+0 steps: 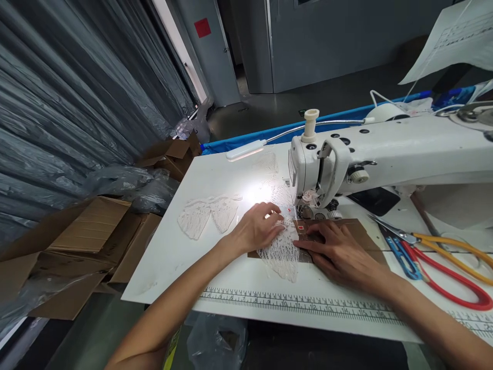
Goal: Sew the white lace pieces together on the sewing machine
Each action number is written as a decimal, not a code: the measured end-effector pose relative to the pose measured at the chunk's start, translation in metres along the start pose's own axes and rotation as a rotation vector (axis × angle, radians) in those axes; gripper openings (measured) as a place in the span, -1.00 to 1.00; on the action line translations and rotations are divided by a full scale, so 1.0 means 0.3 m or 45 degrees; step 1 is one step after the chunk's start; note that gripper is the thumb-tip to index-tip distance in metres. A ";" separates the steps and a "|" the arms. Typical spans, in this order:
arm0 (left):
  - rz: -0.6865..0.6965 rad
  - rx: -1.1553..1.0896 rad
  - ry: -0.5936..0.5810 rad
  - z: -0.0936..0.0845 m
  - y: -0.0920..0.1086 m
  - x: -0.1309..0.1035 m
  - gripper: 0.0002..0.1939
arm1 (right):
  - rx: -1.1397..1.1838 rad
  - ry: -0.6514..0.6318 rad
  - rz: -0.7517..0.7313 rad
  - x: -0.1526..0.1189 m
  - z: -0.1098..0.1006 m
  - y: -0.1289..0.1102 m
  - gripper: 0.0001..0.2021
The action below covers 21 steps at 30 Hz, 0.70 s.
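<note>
A white lace piece (pixel 280 253) lies at the sewing machine's needle area, its lower part fanning out over a brown plate (pixel 360 231) on the table. My left hand (pixel 259 228) has its fingers curled and closed on the left edge of this lace, close to the presser foot (pixel 307 211). From the other side comes my right hand (pixel 341 251), resting over the brown plate with its fingers apart. One of its fingertips touches the lace's right edge. More white lace (pixel 210 213), in two joined fan shapes, lies flat to the left.
The white sewing machine (pixel 408 149) spans the right side. Scissors (pixel 454 246) with orange handles, red-handled scissors (pixel 450 280) and a blue tool (pixel 404 257) lie at the right. A lamp (pixel 246 150) lights the table. A printed ruler (pixel 292 300) runs along the front edge; cardboard boxes (pixel 88 226) stand left.
</note>
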<state>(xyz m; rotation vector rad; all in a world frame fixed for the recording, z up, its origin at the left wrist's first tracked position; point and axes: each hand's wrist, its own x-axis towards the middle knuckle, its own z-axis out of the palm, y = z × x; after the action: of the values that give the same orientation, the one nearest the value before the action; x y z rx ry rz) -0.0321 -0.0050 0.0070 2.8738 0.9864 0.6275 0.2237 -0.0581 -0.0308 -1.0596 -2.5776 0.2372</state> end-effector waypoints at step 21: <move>0.213 0.379 -0.313 0.030 0.048 0.067 -0.47 | -0.157 0.143 0.034 -0.001 0.016 0.016 -0.59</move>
<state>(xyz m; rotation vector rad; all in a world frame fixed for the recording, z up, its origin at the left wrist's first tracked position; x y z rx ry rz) -0.0058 -0.0037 0.0083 3.2133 0.8759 0.1327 0.2254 -0.0550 -0.0366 -1.1176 -2.5052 0.0244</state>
